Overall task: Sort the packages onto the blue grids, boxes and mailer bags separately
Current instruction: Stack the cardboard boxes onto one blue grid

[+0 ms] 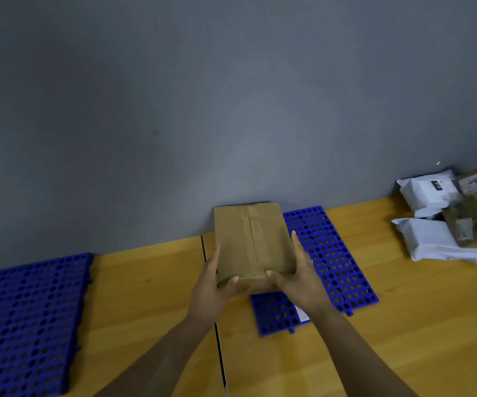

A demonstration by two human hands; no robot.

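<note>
Left hand (211,287) and right hand (300,279) both closed on taped cardboard box (253,245), grip on opposite sides, held over blue grid (334,262) near bench's back edge. Lower level; release together.

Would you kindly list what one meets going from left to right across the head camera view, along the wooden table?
Large blue perforated plastic grid → left hand → brown taped cardboard box held between both hands → right hand → second blue perforated grid → pile of white mailer bags and brown packages.
</note>
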